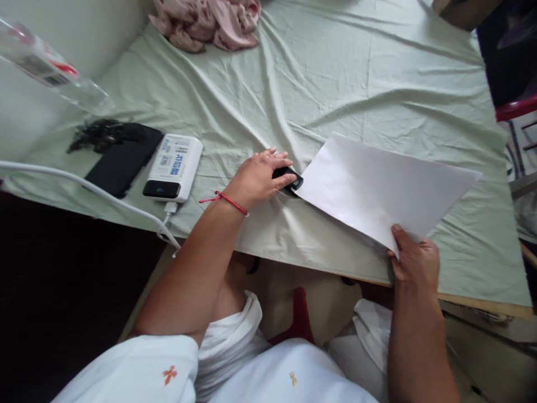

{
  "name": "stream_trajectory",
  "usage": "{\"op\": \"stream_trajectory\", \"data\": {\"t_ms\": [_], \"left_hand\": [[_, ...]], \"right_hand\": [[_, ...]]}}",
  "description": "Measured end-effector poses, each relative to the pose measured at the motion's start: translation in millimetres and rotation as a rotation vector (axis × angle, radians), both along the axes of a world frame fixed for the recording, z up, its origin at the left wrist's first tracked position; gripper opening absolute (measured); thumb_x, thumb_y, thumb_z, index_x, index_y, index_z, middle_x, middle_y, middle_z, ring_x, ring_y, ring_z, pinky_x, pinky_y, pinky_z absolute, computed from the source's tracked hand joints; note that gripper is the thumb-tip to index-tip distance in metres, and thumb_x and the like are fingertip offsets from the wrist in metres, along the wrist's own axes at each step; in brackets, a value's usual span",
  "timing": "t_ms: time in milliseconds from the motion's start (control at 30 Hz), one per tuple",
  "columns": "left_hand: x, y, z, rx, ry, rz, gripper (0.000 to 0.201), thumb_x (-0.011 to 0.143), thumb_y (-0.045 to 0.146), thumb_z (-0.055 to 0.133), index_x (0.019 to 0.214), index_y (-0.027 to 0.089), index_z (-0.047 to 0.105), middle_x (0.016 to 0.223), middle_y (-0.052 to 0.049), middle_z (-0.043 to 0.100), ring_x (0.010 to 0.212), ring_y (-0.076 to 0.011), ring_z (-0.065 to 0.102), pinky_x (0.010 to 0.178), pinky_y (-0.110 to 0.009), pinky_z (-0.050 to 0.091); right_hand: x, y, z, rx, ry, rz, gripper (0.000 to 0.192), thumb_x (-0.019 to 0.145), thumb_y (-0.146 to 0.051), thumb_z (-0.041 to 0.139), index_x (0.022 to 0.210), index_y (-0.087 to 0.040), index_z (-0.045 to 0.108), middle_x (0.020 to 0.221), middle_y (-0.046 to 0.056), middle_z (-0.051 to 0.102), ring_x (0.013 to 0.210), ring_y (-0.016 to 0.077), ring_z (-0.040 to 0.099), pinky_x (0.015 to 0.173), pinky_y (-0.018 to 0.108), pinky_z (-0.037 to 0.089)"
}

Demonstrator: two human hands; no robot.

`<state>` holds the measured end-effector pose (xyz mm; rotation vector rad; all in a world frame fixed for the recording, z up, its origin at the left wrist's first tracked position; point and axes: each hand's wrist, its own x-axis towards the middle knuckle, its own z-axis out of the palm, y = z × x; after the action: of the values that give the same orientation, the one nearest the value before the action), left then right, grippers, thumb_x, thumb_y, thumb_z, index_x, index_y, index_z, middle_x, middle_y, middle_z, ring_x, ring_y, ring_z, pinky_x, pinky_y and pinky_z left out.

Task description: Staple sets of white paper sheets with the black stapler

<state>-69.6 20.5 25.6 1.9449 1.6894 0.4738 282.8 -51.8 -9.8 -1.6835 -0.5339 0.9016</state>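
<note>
White paper (377,184) lies slanted over the green cloth, its near corner pinched between thumb and fingers of my right hand (417,263). I cannot tell whether it is one sheet or several. At the paper's left corner is a small black stapler (296,180), its front end meeting the paper's edge. My left hand (260,174) rests over this stapler, with the thumb along its top and the fingers across its back, hiding most of it. A red string bracelet (230,201) circles my left wrist.
On the left are a white power bank (178,165) with a white cable (104,193), a black flat case (126,162), a dark tangled bundle (100,134) and a clear bottle (54,70). Pink cloth (213,22) lies at the back. The table's near edge (319,267) runs before my lap.
</note>
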Motion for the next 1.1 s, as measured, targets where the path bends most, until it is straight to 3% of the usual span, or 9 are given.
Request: {"op": "stream_trajectory", "data": {"t_ms": [200, 400, 600, 733, 800, 867, 967, 1033, 1100], "left_hand": [[15.5, -8.5, 7.9, -0.008, 0.195, -0.008, 0.034, 0.110, 0.027, 0.068, 0.143, 0.024, 0.077, 0.172, -0.008, 0.058, 0.168, -0.0325, 0.044, 0.140, -0.059, 0.034], [23.0, -12.6, 8.2, -0.020, 0.233, 0.052, 0.032, 0.112, 0.028, 0.065, 0.142, 0.030, 0.076, 0.171, -0.006, 0.060, 0.167, -0.0324, 0.045, 0.137, -0.074, 0.031], [16.7, -4.0, -8.7, 0.258, 0.060, 0.320, 0.019, 0.097, 0.027, 0.082, 0.116, 0.030, 0.085, 0.143, -0.007, 0.080, 0.148, -0.0361, 0.064, 0.131, -0.057, 0.047], [41.1, -16.4, -3.5, 0.476, -0.299, 0.357, 0.017, 0.108, 0.033, 0.068, 0.117, 0.026, 0.081, 0.139, -0.006, 0.080, 0.133, -0.0273, 0.071, 0.109, -0.039, 0.061], [59.3, -25.2, 0.0, 0.363, -0.548, 0.338, 0.031, 0.113, 0.047, 0.060, 0.125, 0.025, 0.078, 0.137, -0.007, 0.080, 0.117, -0.0235, 0.075, 0.088, -0.031, 0.063], [75.9, -30.6, -1.1, 0.190, -0.756, 0.296, 0.042, 0.106, 0.058, 0.069, 0.128, 0.023, 0.074, 0.132, -0.010, 0.081, 0.110, -0.0228, 0.076, 0.084, -0.029, 0.061], [92.8, -30.5, -11.7, -0.147, -1.026, 0.194, 0.053, 0.086, 0.066, 0.088, 0.109, 0.020, 0.075, 0.105, -0.010, 0.082, 0.095, -0.0237, 0.076, 0.082, -0.031, 0.061], [97.9, -27.5, -20.6, -0.302, -1.074, 0.186, 0.051, 0.079, 0.064, 0.094, 0.092, 0.020, 0.073, 0.084, -0.005, 0.077, 0.077, -0.0202, 0.070, 0.071, -0.030, 0.057], [99.3, -24.2, -26.9, -0.318, -1.019, 0.253, 0.051, 0.076, 0.062, 0.096, 0.076, 0.020, 0.068, 0.069, 0.000, 0.066, 0.063, -0.0142, 0.056, 0.058, -0.026, 0.044]], "right_hand": [[5.0, -1.7, -6.1, 0.007, -0.016, 0.020, 0.052, 0.053, -0.040, 0.103, 0.089, -0.018, 0.074, 0.083, 0.000, 0.077, 0.054, 0.0111, 0.060, 0.033, 0.019, 0.042], [4.9, -5.6, -16.9, 0.161, -0.020, 0.010, 0.047, 0.056, -0.040, 0.105, 0.090, -0.019, 0.080, 0.094, 0.003, 0.083, 0.076, 0.0156, 0.075, 0.070, 0.028, 0.068], [21.0, -13.3, -20.5, 0.266, 0.002, -0.072, 0.051, 0.052, -0.034, 0.108, 0.093, -0.020, 0.082, 0.098, 0.000, 0.084, 0.087, 0.0157, 0.077, 0.084, 0.029, 0.071], [41.0, -18.3, -9.9, 0.226, 0.059, -0.099, 0.053, 0.045, -0.030, 0.109, 0.089, -0.017, 0.082, 0.093, 0.002, 0.084, 0.083, 0.0165, 0.077, 0.077, 0.026, 0.070], [50.1, -20.9, -4.7, 0.199, 0.076, -0.105, 0.052, 0.044, -0.029, 0.108, 0.087, -0.016, 0.081, 0.088, 0.003, 0.083, 0.078, 0.0176, 0.076, 0.071, 0.028, 0.069], [57.7, -23.5, -2.1, 0.169, 0.077, -0.102, 0.053, 0.043, -0.028, 0.108, 0.086, -0.016, 0.080, 0.087, 0.004, 0.082, 0.075, 0.0181, 0.076, 0.068, 0.028, 0.068], [65.1, -27.1, -4.0, 0.126, 0.033, -0.097, 0.053, 0.045, -0.029, 0.107, 0.088, -0.015, 0.081, 0.091, 0.006, 0.084, 0.072, 0.0164, 0.074, 0.066, 0.027, 0.066], [66.3, -28.8, -7.3, 0.142, -0.021, -0.116, 0.052, 0.049, -0.032, 0.108, 0.091, -0.015, 0.082, 0.093, 0.005, 0.084, 0.075, 0.0152, 0.074, 0.070, 0.026, 0.066], [64.9, -29.7, -10.4, 0.177, -0.074, -0.127, 0.051, 0.054, -0.035, 0.107, 0.094, -0.015, 0.082, 0.092, 0.005, 0.084, 0.080, 0.0147, 0.075, 0.076, 0.025, 0.065]]}}
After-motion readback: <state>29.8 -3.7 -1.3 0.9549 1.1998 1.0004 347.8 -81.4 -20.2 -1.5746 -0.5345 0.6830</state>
